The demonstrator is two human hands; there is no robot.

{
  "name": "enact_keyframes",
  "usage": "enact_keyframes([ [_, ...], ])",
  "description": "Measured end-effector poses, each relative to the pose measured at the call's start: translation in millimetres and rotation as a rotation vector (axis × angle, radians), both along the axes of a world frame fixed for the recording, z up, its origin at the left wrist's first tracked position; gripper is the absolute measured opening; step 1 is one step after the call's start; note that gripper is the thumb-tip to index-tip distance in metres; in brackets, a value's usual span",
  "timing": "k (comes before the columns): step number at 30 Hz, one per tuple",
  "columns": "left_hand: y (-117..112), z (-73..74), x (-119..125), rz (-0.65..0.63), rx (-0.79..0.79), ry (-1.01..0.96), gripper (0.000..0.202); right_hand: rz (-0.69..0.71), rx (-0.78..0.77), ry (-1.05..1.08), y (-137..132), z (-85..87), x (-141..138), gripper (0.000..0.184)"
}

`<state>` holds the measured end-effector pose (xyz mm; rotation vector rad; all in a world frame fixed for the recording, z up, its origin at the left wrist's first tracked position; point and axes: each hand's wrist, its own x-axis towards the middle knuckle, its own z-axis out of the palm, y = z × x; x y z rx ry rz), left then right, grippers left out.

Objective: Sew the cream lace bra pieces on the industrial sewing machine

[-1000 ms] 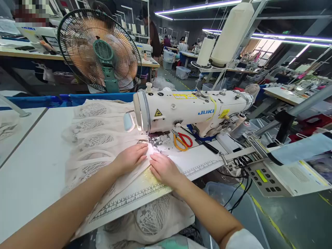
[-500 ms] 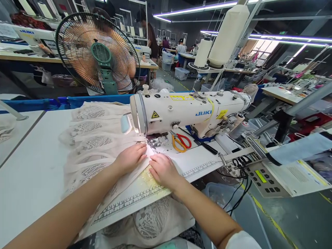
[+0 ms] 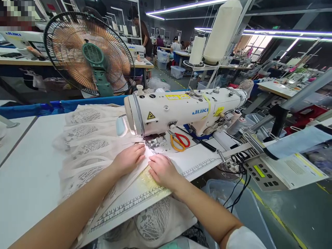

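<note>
A white JUKI sewing machine [image 3: 166,112] stands on the table, and a beige lace bra [image 3: 129,180] runs to its needle area. My left hand [image 3: 129,159] grips the beige cloth just left of the presser foot [image 3: 151,143], fingers together and bent over it. Close beside it, my right hand [image 3: 164,171] pinches the cloth edge in front of the foot, its fingertips partly hidden. More beige pieces with oval lace panels [image 3: 97,147] lie overlapped in a row at left. Another lace piece [image 3: 153,219] hangs below the table edge.
Red-and-orange-handled snips [image 3: 178,141] and a black-handled tool [image 3: 207,145] lie by the machine. A ruler strip [image 3: 124,207] runs along the table's front edge. A fan [image 3: 93,53] stands behind, a control box [image 3: 280,173] at right, a clear bin [image 3: 241,214] below. Co-workers are farther back.
The whole view has shifted slightly, so the machine and fan appear farther left. Both hands keep nearly the same place by the presser foot, still on the cloth.
</note>
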<state>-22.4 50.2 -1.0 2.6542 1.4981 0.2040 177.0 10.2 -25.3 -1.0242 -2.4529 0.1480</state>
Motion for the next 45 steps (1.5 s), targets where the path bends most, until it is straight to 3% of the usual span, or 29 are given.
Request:
enact_keyframes([
  [11, 26.6, 6.6, -9.7, -0.122, 0.101, 0.053, 0.048, -0.021, -0.089, -0.040, 2.3, 3.4, -2.2, 0.034],
  [17, 9.1, 17.5, -2.2, -0.315, 0.108, 0.090, 0.038, -0.033, -0.077, -0.027, 2.5, 4.4, -2.2, 0.035],
  [22, -1.3, 5.4, -8.2, -0.389, 0.116, 0.116, 0.038, -0.033, -0.069, -0.018, 2.4, 4.4, -1.4, 0.035],
  [27, 9.1, -0.9, -20.9, -0.393, 0.113, 0.133, 0.041, -0.029, -0.064, -0.013, 1.9, 2.5, -0.7, 0.038],
  [39, 28.6, 11.7, -20.0, -0.288, 0.071, 0.161, 0.042, 0.000, -0.105, 0.041, 4.3, 3.3, 1.2, 0.032],
  [42, 26.3, 19.2, -13.7, -0.226, 0.073, 0.172, 0.041, 0.011, -0.102, 0.040, 5.2, 2.2, 0.9, 0.032],
  [45, 6.3, 35.7, -7.5, -0.130, 0.084, 0.189, 0.041, -0.002, -0.115, 0.026, 7.3, 2.1, 0.0, 0.033],
])
